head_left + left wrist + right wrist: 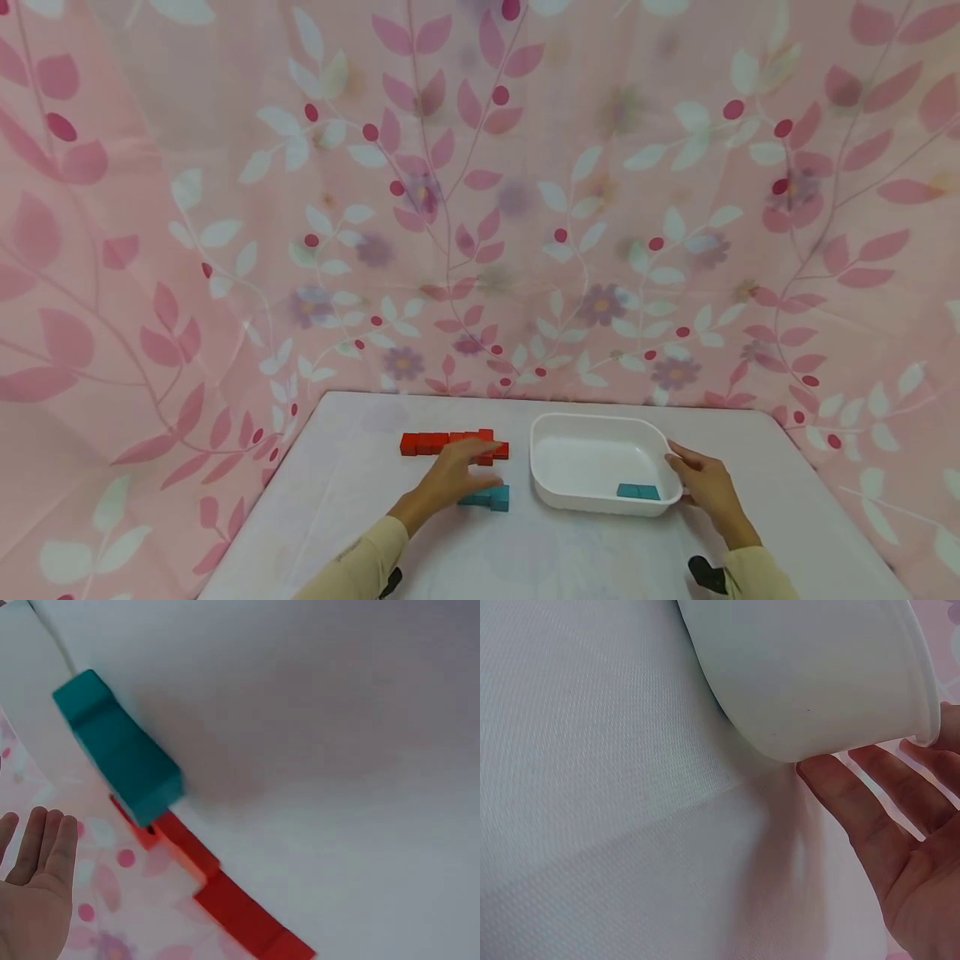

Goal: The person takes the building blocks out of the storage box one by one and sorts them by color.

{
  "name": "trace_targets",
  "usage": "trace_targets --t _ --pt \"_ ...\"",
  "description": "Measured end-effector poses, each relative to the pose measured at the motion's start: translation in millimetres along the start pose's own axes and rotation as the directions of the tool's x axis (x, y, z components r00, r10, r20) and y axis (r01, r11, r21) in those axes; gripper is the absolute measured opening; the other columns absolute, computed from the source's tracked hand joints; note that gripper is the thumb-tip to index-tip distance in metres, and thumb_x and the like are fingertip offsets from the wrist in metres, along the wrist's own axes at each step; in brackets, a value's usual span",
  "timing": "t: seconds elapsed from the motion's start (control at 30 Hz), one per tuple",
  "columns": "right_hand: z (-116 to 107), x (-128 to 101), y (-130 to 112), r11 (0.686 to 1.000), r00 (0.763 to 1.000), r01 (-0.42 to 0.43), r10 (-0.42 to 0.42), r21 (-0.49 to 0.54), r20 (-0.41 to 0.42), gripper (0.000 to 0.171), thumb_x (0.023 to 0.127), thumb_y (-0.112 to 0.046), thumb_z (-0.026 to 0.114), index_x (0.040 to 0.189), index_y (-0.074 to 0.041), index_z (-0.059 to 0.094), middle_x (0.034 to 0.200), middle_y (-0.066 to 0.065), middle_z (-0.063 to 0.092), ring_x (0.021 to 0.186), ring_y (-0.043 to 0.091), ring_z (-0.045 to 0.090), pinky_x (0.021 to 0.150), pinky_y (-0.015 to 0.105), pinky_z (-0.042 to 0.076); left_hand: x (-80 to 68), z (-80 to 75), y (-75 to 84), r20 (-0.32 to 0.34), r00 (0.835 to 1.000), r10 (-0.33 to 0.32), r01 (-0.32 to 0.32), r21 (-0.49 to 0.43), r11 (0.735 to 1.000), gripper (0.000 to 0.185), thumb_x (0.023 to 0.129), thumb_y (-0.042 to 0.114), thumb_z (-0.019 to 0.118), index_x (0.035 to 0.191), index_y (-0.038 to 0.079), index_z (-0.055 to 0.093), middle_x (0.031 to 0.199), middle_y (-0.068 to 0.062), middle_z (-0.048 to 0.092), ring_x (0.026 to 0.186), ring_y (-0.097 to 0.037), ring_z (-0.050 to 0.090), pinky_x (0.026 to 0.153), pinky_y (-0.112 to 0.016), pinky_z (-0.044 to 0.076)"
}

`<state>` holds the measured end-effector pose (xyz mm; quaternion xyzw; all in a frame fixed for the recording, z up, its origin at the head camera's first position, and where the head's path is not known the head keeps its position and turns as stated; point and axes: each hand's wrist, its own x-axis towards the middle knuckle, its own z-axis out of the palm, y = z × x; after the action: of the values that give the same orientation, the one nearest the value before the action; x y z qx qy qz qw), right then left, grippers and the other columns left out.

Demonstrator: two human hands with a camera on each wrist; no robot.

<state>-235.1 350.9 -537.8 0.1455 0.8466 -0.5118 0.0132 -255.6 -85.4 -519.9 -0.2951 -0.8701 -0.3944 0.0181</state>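
Observation:
My left hand [450, 472] is held over the table with its fingers extended, between red blocks [431, 443] and teal blocks [498, 498], gripping neither. The left wrist view shows the teal blocks [127, 754] in a short row, apart from that hand's straight fingers [49, 844]. A white tray [555, 499] stands to the right, with two teal blocks [638, 492] lying flat at its near right inside. At the tray's right side, my right hand [708, 487] holds the rim. In the right wrist view, fingers [855, 802] of that hand reach under the tray's edge.
The red blocks lie in an uneven row behind the teal ones, partly covered by the left hand. A white cloth covers the table [570, 558]. Pink floral fabric [480, 208] hangs beyond its back edge.

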Motion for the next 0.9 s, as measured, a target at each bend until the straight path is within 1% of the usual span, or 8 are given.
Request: trace_targets --t 0.1,0.2,0.27,0.37,0.43,0.5,0.63,0.9 --pt "-1 1 1 1.0 1.0 0.012 -0.012 0.003 0.005 0.066 0.096 -0.046 0.058 0.148 -0.01 0.038 0.15 0.028 0.03 0.107 0.037 0.058 0.069 0.032 0.058 12.3 8.0 11.8 0.006 0.999 0.053 -0.053 0.026 0.998 0.056 0.085 0.035 0.076 0.136 0.02 0.059 0.127 0.002 0.063 0.111 -0.021 0.06 0.085 -0.037 0.055" --pt "-2 2 2 1.0 1.0 0.008 -0.008 0.007 0.004 0.065 0.096 -0.045 0.058 0.148 -0.011 0.038 0.15 0.027 0.03 0.103 0.033 0.059 0.068 0.031 0.058 25.2 16.7 24.5 0.015 0.995 0.097 -0.097 0.023 0.995 0.054 0.085 0.034 0.076 0.135 0.02 0.06 0.123 0.002 0.065 0.107 -0.019 0.062 0.085 -0.037 0.055" --pt "-2 2 2 1.0 1.0 0.002 -0.002 0.005 0.003 0.064 0.096 -0.045 0.058 0.148 -0.011 0.038 0.151 0.027 0.03 0.101 0.032 0.059 0.068 0.03 0.058 34.3 24.1 31.6 0.032 0.995 0.095 -0.095 -0.018 0.995 0.053 0.085 0.034 0.076 0.134 0.02 0.061 0.121 0.003 0.065 0.106 -0.019 0.063 0.085 -0.035 0.055" --pt "-3 1 2 1.0 1.0 0.008 -0.008 0.005 0.002 0.064 0.096 -0.044 0.058 0.147 -0.011 0.039 0.15 0.028 0.031 0.099 0.03 0.059 0.067 0.03 0.058 47.5 34.9 45.5 0.081 0.995 0.061 -0.054 -0.093 0.994 0.051 0.087 0.035 0.074 0.134 0.02 0.061 0.121 0.001 0.064 0.11 -0.023 0.061 0.089 -0.034 0.053" --pt "-3 0 2 1.0 1.0 0.019 -0.019 0.005 0.001 0.064 0.096 -0.043 0.059 0.147 -0.01 0.039 0.149 0.028 0.031 0.099 0.03 0.059 0.067 0.031 0.058 56.9 43.1 53.7 0.111 0.992 0.055 -0.041 -0.122 0.992 0.05 0.087 0.034 0.074 0.134 0.019 0.061 0.122 0.0 0.064 0.113 -0.023 0.06 0.091 -0.031 0.052" --pt "-3 0 2 1.0 1.0 0.031 -0.031 0.005 0.001 0.063 0.097 -0.043 0.059 0.147 -0.01 0.039 0.149 0.028 0.032 0.099 0.031 0.058 0.067 0.031 0.058 65.6 51.2 62.3 0.136 0.988 0.076 -0.06 -0.115 0.992 0.05 0.089 0.032 0.072 0.135 0.016 0.06 0.123 -0.002 0.064 0.114 -0.022 0.059 0.092 -0.026 0.05" --pt "-3 1 0 1.0 1.0 0.022 -0.022 0.008 0.001 0.065 0.096 -0.046 0.058 0.148 -0.011 0.039 0.15 0.027 0.032 0.103 0.032 0.057 0.069 0.032 0.058 80.2 68.4 73.9 0.164 0.976 0.141 -0.131 -0.068 0.989 0.046 0.092 0.026 0.07 0.135 0.013 0.059 0.124 -0.004 0.064 0.113 -0.018 0.06 0.09 -0.017 0.047" --pt "1 -1 0 1.0 1.0 0.007 -0.007 0.015 0.005 0.064 0.096 -0.044 0.058 0.148 -0.011 0.038 0.15 0.028 0.031 0.109 0.038 0.056 0.07 0.032 0.058 97.4 100.1 85.1 0.211 0.951 0.226 -0.226 -0.024 0.974 0.041 0.093 0.022 0.068 0.131 0.008 0.062 0.12 -0.005 0.066 0.109 -0.016 0.061 0.089 -0.012 0.045"
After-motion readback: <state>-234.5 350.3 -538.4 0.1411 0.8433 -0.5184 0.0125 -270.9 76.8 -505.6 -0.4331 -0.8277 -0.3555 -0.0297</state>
